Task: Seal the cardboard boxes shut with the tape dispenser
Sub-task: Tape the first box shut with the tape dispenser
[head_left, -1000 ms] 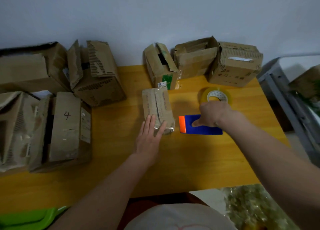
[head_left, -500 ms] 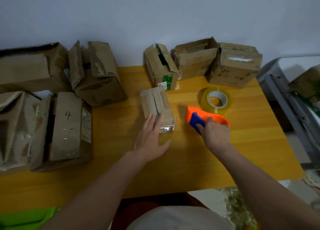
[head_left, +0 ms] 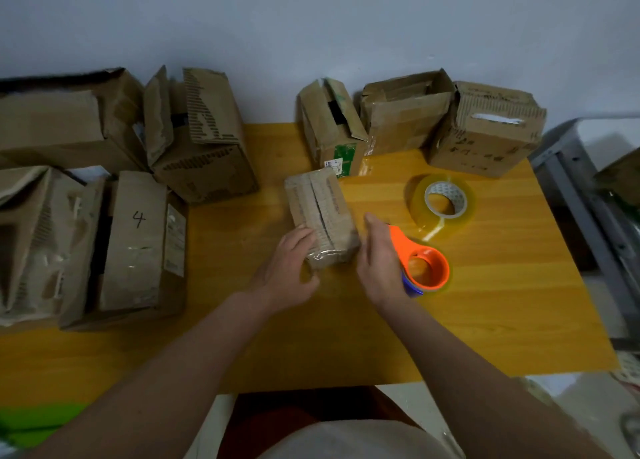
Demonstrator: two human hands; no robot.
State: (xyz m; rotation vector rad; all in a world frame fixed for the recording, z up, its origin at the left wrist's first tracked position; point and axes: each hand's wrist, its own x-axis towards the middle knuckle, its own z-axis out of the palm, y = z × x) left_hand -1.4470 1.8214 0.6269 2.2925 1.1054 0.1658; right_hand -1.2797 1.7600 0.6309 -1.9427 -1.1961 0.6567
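Left hand (head_left: 289, 271) is gripping the small box (head_left: 320, 218) mid-table (head_left: 485, 302); right hand (head_left: 379, 264) is gripping the tape dispenser (head_left: 420, 266) beside it. Risk: light box sliding under tape pull, seam gapping, tape wrinkling.

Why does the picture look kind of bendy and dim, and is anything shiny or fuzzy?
In the head view, the wide lens bends the table edges and stretches the arms; the light is dim and soft; the tape roll and the small box with plastic on its near end catch a little shine; both hands, left and right, look slightly fuzzy.
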